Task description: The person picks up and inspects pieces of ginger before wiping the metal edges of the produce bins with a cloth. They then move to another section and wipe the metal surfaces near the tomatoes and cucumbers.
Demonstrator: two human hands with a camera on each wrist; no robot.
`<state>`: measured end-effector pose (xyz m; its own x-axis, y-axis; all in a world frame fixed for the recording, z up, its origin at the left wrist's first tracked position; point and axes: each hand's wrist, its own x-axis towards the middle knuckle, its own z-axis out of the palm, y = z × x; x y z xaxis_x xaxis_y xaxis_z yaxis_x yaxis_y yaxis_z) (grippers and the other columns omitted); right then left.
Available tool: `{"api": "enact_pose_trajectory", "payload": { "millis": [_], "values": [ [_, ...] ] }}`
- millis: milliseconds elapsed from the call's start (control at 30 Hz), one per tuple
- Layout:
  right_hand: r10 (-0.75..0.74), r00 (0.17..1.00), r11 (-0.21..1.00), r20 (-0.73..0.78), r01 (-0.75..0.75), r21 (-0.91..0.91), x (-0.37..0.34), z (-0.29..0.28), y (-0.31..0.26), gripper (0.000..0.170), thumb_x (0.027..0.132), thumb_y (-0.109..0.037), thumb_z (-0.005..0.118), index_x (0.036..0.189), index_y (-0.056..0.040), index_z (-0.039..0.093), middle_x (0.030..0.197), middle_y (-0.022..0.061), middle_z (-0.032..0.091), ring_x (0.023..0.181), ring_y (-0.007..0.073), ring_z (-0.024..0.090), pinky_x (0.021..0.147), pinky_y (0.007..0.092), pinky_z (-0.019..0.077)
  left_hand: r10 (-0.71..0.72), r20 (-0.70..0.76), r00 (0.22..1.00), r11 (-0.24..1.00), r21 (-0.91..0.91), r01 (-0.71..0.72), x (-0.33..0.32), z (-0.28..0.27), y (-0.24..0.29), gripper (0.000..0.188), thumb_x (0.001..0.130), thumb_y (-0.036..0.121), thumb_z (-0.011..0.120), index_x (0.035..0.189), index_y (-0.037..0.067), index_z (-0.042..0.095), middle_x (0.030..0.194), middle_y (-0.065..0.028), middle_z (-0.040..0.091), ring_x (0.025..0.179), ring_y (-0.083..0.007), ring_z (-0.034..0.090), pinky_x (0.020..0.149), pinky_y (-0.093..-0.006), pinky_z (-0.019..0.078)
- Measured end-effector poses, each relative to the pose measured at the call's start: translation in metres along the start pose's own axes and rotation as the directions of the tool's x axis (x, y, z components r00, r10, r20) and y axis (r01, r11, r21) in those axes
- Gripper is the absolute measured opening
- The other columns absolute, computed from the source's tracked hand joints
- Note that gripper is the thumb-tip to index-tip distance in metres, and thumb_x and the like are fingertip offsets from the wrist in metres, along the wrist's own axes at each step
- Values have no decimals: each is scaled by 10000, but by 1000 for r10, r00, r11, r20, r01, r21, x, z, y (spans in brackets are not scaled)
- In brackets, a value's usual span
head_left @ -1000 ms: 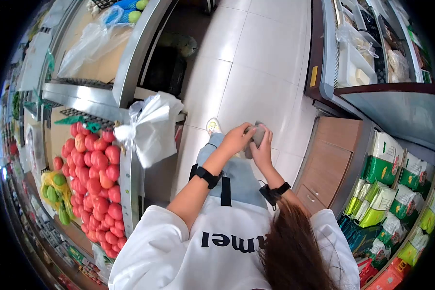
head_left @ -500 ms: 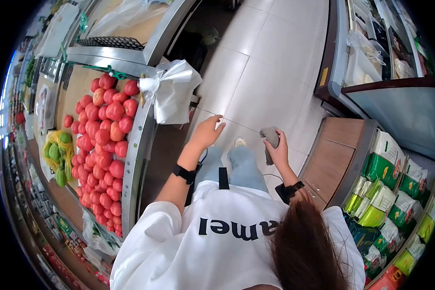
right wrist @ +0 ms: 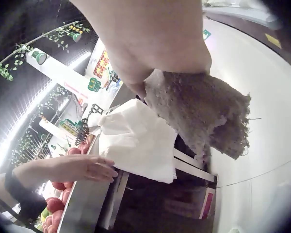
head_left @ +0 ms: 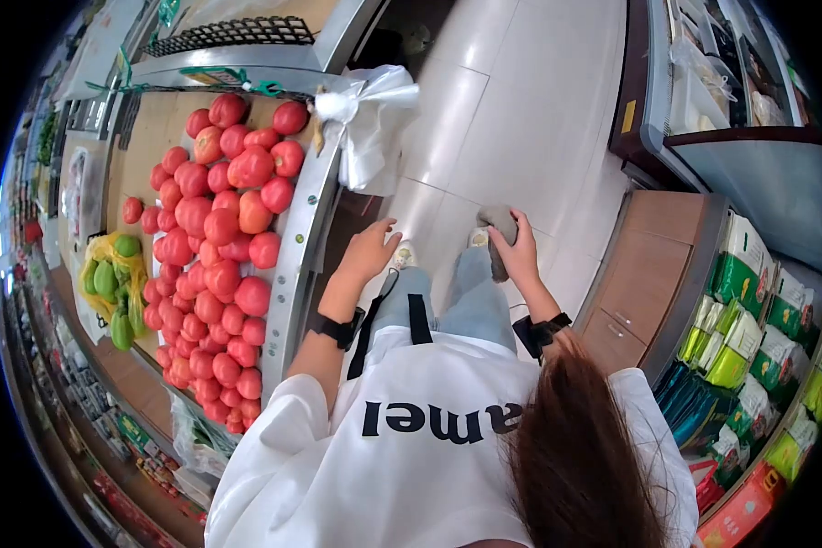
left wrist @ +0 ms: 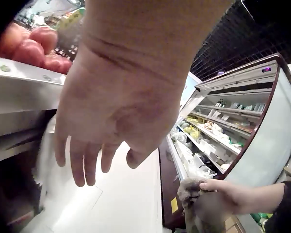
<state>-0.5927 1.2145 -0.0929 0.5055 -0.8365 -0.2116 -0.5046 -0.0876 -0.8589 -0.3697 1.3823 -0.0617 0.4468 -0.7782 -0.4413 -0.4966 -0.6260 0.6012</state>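
Note:
My right hand (head_left: pixel 519 254) grips a worn grey rag (right wrist: pixel 199 109) over the aisle, in front of my legs. In the right wrist view its frayed lower part hangs below the hand. My left hand (head_left: pixel 365 254) holds nothing; its fingers (left wrist: pixel 89 162) are loosely extended, as the left wrist view shows. It hovers near the metal edge (head_left: pixel 297 247) of a produce stand heaped with red tomatoes (head_left: pixel 215 224). A bundle of white plastic bags (head_left: pixel 374 137) hangs from the stand's corner, just beyond the left hand.
Green produce in a yellow net (head_left: pixel 110 279) lies left of the tomatoes. Wooden drawers (head_left: pixel 644 265) and shelves of green-and-white packages (head_left: pixel 744 265) stand at the right, below a refrigerated case (head_left: pixel 749 178). Tiled floor (head_left: pixel 511 128) runs between the two sides.
One second ago both hands were together at the rag. The left hand has since come away to the left, toward the stand; the right keeps the rag. The view has shifted nearer the tomatoes.

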Motion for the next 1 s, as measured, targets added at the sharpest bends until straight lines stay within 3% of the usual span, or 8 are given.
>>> {"api": "enact_pose_trajectory", "payload": {
  "millis": [233,467,767,1000],
  "values": [
    [78,995,997,-57,-78,1,-33,25,-20,527,782,-247,670,1185,16,456,1171,201,524,1087,309,515,914,371,411,-63,24,998,998,-26,63,-37,-14,-64,409,871,303,509,1196,55,511,1096,-175,600,1030,-324,565,885,-419,422],
    [63,997,998,-49,-63,17,-45,23,-31,519,782,-237,664,1191,10,459,1164,204,533,1083,305,523,913,368,414,-104,32,994,992,-69,106,-70,-2,-72,431,875,325,501,1204,46,507,1113,-170,596,1048,-313,560,905,-419,404],
    [-117,992,993,49,117,-4,-43,-21,-10,512,779,-244,668,1174,10,465,1154,207,535,1071,329,524,909,376,417,-235,-53,971,972,-41,233,-108,26,-35,427,878,319,489,1206,46,505,1163,-165,573,1088,-317,534,919,-409,401],
    [-90,995,996,32,90,-16,-63,-86,35,492,778,-248,667,1149,16,481,1126,214,547,1044,337,534,897,382,421,-208,-76,975,977,-55,204,-122,84,20,418,877,298,508,1208,42,511,1142,-188,578,1048,-329,557,899,-388,427]
  ]
}}
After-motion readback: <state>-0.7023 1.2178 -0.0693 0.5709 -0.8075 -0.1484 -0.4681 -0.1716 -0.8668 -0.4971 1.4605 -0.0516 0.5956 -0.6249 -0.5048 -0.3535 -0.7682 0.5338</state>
